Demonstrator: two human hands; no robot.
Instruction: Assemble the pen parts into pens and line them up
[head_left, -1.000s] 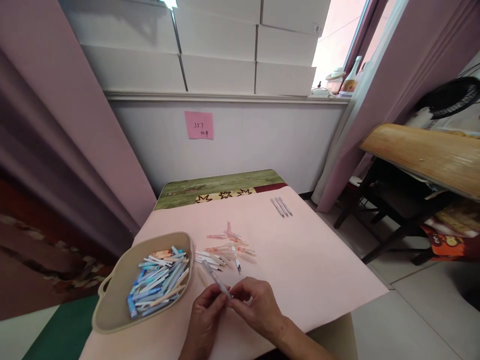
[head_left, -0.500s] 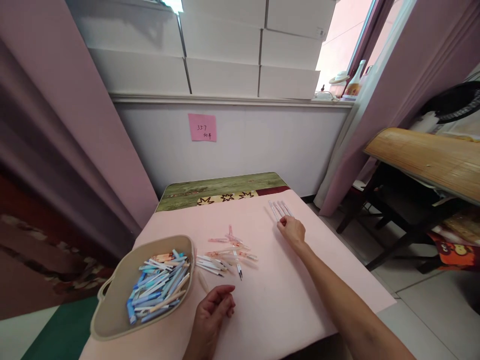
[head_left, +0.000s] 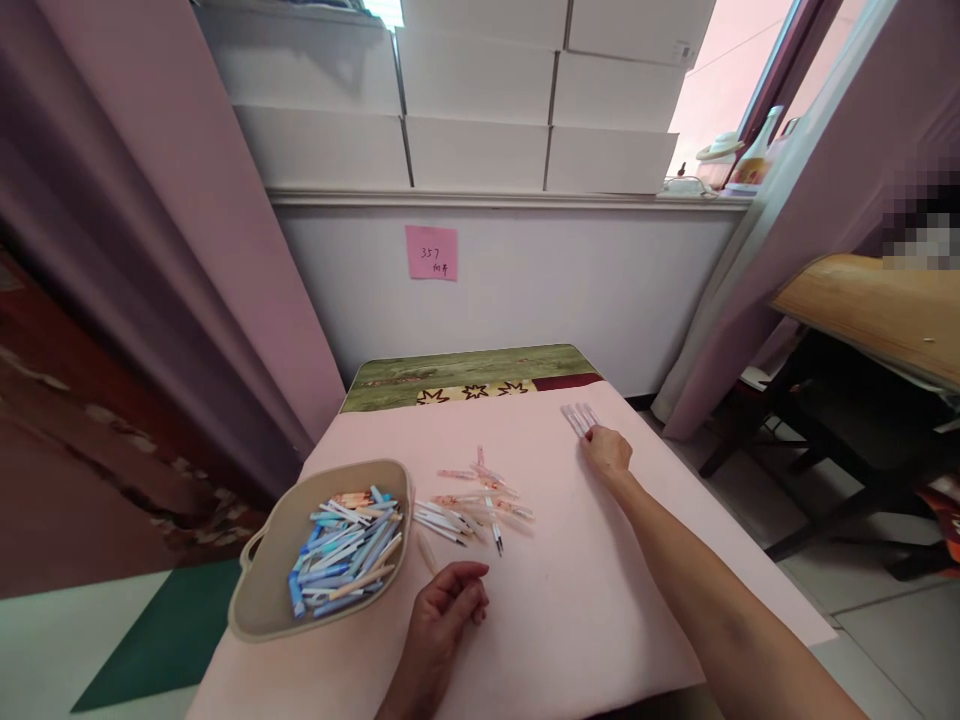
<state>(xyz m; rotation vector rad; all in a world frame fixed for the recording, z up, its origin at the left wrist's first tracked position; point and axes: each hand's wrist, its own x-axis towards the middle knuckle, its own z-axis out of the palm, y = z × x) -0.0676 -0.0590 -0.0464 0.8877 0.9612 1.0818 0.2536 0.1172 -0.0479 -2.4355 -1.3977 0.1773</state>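
My right hand [head_left: 609, 450] is at the far right of the pink-covered table [head_left: 570, 600], its fingers closed on the near ends of several pale clear pens [head_left: 580, 416] lying side by side. Close to the near edge, my left hand [head_left: 454, 600] rests with curled fingers and nothing visible in it. Beyond it lies a loose pile of pink-patterned pen parts [head_left: 459, 499] and white refills [head_left: 439, 522], some with dark tips. A beige basket [head_left: 259, 590] at the left holds many blue, white and tan pens [head_left: 349, 550].
A pink note [head_left: 432, 252] is stuck on the wall behind the table. White boxes [head_left: 476, 155] stand on the ledge above. At the right are a wooden table [head_left: 877, 310] and a dark chair; curtains hang on both sides.
The whole view has shifted, so the table and basket appear further right. The pens under my right hand sit closer together. My left hand keeps about the same pose.
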